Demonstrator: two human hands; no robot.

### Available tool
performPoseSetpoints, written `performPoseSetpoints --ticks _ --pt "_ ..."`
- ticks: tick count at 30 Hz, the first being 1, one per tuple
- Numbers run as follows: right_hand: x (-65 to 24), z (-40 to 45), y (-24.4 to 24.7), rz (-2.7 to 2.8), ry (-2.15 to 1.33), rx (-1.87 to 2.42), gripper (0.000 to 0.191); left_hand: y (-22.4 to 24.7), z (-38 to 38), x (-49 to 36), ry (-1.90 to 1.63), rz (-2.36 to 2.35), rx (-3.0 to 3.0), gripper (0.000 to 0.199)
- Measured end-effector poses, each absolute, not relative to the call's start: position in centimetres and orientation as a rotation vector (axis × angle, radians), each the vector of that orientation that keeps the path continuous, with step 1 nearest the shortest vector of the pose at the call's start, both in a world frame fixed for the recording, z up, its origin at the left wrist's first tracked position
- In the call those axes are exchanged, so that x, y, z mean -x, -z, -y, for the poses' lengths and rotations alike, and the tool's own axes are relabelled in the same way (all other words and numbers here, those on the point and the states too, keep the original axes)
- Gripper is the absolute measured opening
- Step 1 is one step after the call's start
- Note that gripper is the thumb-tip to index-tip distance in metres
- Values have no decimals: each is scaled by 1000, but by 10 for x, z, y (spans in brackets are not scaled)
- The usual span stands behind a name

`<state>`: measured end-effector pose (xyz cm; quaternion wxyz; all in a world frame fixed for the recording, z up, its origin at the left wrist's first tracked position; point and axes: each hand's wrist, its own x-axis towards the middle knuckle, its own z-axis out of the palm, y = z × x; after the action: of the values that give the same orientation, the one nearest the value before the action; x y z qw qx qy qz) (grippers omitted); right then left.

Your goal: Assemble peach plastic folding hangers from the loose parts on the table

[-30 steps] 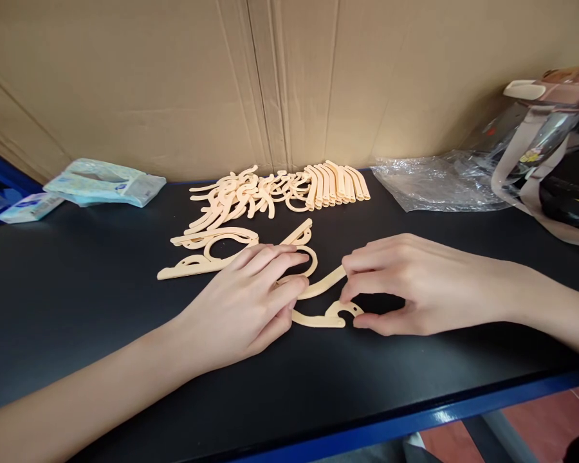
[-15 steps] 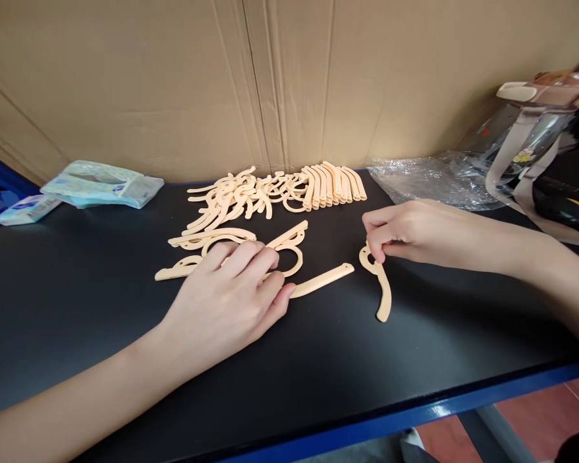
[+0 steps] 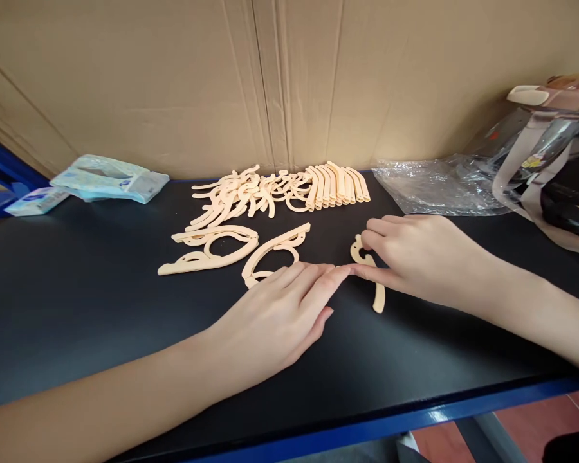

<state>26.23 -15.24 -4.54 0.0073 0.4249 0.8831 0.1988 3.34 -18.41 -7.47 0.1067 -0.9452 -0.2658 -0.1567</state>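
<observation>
My left hand (image 3: 289, 308) lies palm down with its fingers stretched over a cream plastic hanger arm, which is mostly covered. Its fingertips meet the outstretched thumb of my right hand (image 3: 410, 254). The other right fingers are bent and touch a cream hanger hook (image 3: 379, 297) lying flat on the table; their tips are partly hidden. A folding hanger (image 3: 270, 245), made of two curved arms and a ring-shaped part, is partly under the left fingers. Left of it lies a similar folding hanger (image 3: 210, 262).
Behind, a loose heap of cream hooks (image 3: 244, 196) sits beside a neat row of hanger arms (image 3: 335, 186). A clear plastic bag (image 3: 439, 183) and a strapped bottle (image 3: 545, 128) stand right. Tissue packs (image 3: 109, 177) lie left. The black table (image 3: 101, 289) has a blue edge.
My left hand has moved right, off the left folding hanger and onto the hanger arm. The right thumb has left its pinch on the hook and stretched left to meet the left fingertips.
</observation>
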Motion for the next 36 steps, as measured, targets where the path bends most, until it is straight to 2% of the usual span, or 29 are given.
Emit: performPoseSetpoints --ticks 7,10,12,17,23,28,36 --pt "-276 136 46 -2910 -266 -1212 12 79 179 -45 541 993 2787 32" --pt "-280 134 46 -2930 -212 -1165 15 79 180 -43 550 1130 2864 20" --pt "-281 135 49 -2991 -133 -1190 9 78 181 -43 525 1132 2876 15" --pt "-282 138 58 -3120 78 -1157 15 76 181 -45 421 926 2772 24" --pt "-274 143 61 -3151 142 -1167 9 76 181 -41 522 1066 2888 20" --pt "-272 148 58 -3139 428 -1303 11 74 178 -39 567 1173 3091 10" --pt "-271 152 54 -3082 666 -1363 11 73 177 -37 534 1122 3119 16"
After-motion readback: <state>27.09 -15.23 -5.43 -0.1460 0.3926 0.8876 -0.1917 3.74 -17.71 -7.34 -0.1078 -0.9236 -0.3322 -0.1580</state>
